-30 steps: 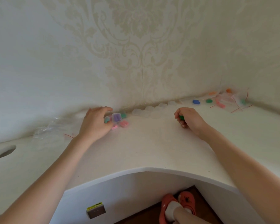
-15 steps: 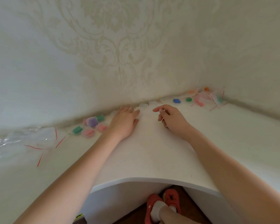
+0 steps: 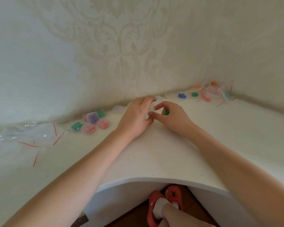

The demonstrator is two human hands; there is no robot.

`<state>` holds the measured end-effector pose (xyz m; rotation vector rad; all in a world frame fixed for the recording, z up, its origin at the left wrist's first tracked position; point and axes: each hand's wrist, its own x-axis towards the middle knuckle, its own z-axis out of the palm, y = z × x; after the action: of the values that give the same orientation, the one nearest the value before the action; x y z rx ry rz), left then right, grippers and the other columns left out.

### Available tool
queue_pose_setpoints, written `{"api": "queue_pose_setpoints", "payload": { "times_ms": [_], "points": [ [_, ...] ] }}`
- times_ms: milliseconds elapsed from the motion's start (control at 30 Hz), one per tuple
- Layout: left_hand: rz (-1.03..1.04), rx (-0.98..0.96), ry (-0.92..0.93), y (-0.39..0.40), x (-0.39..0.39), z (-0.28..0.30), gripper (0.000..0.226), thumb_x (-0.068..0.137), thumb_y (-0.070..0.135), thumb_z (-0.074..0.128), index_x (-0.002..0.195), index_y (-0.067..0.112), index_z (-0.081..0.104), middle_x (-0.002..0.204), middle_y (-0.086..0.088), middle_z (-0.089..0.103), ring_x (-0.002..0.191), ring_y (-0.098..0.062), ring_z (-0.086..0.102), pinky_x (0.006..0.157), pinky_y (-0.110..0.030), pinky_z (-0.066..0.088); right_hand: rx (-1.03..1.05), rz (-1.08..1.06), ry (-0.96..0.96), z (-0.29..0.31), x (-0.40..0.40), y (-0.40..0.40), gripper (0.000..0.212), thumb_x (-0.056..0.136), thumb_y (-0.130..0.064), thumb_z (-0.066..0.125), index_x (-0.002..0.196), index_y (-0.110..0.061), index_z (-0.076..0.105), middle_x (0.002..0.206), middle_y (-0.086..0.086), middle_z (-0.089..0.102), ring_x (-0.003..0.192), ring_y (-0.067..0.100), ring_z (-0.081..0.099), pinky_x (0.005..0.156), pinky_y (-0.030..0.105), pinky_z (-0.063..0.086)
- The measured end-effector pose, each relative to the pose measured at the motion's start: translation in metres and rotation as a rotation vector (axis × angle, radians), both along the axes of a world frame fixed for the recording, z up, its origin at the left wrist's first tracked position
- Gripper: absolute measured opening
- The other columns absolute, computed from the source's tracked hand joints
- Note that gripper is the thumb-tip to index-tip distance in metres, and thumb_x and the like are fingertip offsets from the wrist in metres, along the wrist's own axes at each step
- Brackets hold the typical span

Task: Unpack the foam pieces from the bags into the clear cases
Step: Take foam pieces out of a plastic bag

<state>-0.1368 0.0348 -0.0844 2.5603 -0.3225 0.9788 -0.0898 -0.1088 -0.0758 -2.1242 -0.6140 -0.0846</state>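
Both hands meet at the centre of the frame, near the back edge of the white tabletop [image 3: 154, 154]. The left hand [image 3: 136, 117] has its fingers curled round a clear case [image 3: 152, 108], of which only a pale edge shows between the two hands. The right hand [image 3: 172, 117] holds a green foam piece [image 3: 166, 112] tucked in its curled fingers, with thumb and forefinger touching the case. Another empty clear case [image 3: 118, 109] lies just left of the left hand, against the wall. Further left, a cluster of filled cases [image 3: 92, 122] holds green, pink and purple foam. In the far left of the frame lie empty clear bags [image 3: 23, 135] with red seal strips. In the upper right corner, a pile of bags [image 3: 215, 94] still contains foam pieces; a blue foam piece [image 3: 182, 95] and a second green piece [image 3: 194, 94] lie just left of that pile. At the bottom centre, below the tabletop edge, red slippers [image 3: 164, 205] are visible on the floor.
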Motion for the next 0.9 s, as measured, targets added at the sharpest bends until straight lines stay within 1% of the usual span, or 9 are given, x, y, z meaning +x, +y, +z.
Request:
{"api": "queue_pose_setpoints", "payload": {
  "times_ms": [167, 233, 300, 367, 467, 567, 700, 800, 900],
  "points": [
    [-0.046, -0.101, 0.044, -0.004, 0.001, 0.000, 0.050, 0.076, 0.008, 0.072, 0.122, 0.011, 0.053, 0.110, -0.005, 0.059, 0.094, -0.018, 0.053, 0.078, -0.018, 0.036, 0.084, 0.015, 0.057, 0.002, 0.004, -0.004, 0.029, 0.083, -0.047, 0.066, 0.098, -0.023, 0.062, 0.066, -0.009, 0.044, 0.056, 0.003, 0.040, 0.048, 0.013, 0.031],
    [-0.060, -0.308, 0.122, -0.004, 0.004, 0.000, 0.051, 0.077, 0.012, 0.071, 0.125, 0.013, 0.052, 0.116, 0.001, 0.059, 0.094, -0.011, 0.057, 0.081, -0.016, 0.043, 0.149, 0.035, 0.064, 0.003, 0.005, -0.007, 0.028, 0.081, -0.042, 0.070, 0.099, -0.022, 0.061, 0.063, -0.008, 0.043, 0.051, 0.003, 0.038, 0.045, 0.010, 0.029],
    [-0.120, -0.586, 0.304, -0.003, 0.003, 0.002, 0.054, 0.079, 0.012, 0.067, 0.130, 0.016, 0.050, 0.126, 0.005, 0.057, 0.099, -0.005, 0.062, 0.089, -0.023, 0.049, 0.193, 0.069, 0.061, 0.003, 0.005, -0.009, 0.028, 0.080, -0.033, 0.073, 0.102, -0.022, 0.059, 0.059, -0.007, 0.042, 0.046, 0.002, 0.035, 0.044, 0.011, 0.027],
    [-0.205, -0.759, 0.425, -0.001, 0.001, 0.003, 0.056, 0.078, 0.008, 0.065, 0.131, 0.019, 0.051, 0.129, 0.007, 0.057, 0.099, -0.003, 0.065, 0.093, -0.028, 0.050, 0.204, 0.115, 0.063, 0.003, 0.005, -0.009, 0.029, 0.080, -0.027, 0.074, 0.105, -0.023, 0.060, 0.060, -0.005, 0.041, 0.045, 0.002, 0.034, 0.045, 0.011, 0.027],
    [-0.295, -0.973, 0.503, 0.001, 0.001, 0.007, 0.050, 0.075, 0.003, 0.060, 0.124, 0.014, 0.058, 0.115, -0.004, 0.066, 0.103, -0.010, 0.065, 0.088, -0.029, 0.053, 0.226, 0.148, 0.046, 0.003, 0.005, -0.008, 0.031, 0.082, -0.022, 0.072, 0.111, -0.024, 0.062, 0.059, -0.005, 0.039, 0.046, 0.003, 0.033, 0.046, 0.011, 0.028],
    [-0.418, -1.370, 0.646, 0.001, -0.003, 0.016, 0.020, 0.089, 0.007, 0.051, 0.105, 0.003, 0.062, 0.092, -0.015, 0.068, 0.085, -0.019, 0.069, 0.076, -0.025, 0.056, 0.223, 0.180, 0.012, 0.004, 0.005, -0.007, 0.035, 0.081, -0.016, 0.073, 0.112, -0.026, 0.062, 0.057, -0.007, 0.037, 0.048, 0.003, 0.033, 0.049, 0.010, 0.030],
    [-0.461, -1.317, 0.661, 0.002, -0.002, 0.016, 0.013, 0.092, 0.013, 0.054, 0.083, 0.007, 0.062, 0.084, -0.004, 0.065, 0.081, -0.013, 0.066, 0.075, -0.020, 0.054, 0.199, 0.166, -0.016, 0.004, 0.003, -0.005, 0.031, 0.080, -0.026, 0.073, 0.109, -0.029, 0.061, 0.056, -0.008, 0.038, 0.048, 0.002, 0.035, 0.049, 0.009, 0.030],
    [-0.449, -1.380, 0.623, 0.003, 0.000, 0.013, 0.008, 0.089, 0.007, 0.060, 0.087, 0.009, 0.068, 0.084, -0.001, 0.069, 0.081, -0.012, 0.068, 0.077, -0.021, 0.055, 0.194, 0.065, -0.056, 0.002, 0.003, -0.001, 0.027, 0.082, -0.041, 0.069, 0.103, -0.025, 0.061, 0.057, -0.009, 0.041, 0.047, 0.001, 0.037, 0.048, 0.010, 0.031],
    [-0.411, -1.458, 0.598, 0.006, 0.002, 0.013, 0.010, 0.086, 0.004, 0.064, 0.094, 0.007, 0.069, 0.090, -0.006, 0.072, 0.083, -0.016, 0.070, 0.075, -0.023, 0.057, 0.108, 0.036, -0.129, 0.002, 0.004, -0.002, 0.025, 0.084, -0.045, 0.065, 0.094, -0.022, 0.063, 0.059, -0.009, 0.040, 0.048, 0.001, 0.038, 0.049, 0.011, 0.032]
  ]
}}
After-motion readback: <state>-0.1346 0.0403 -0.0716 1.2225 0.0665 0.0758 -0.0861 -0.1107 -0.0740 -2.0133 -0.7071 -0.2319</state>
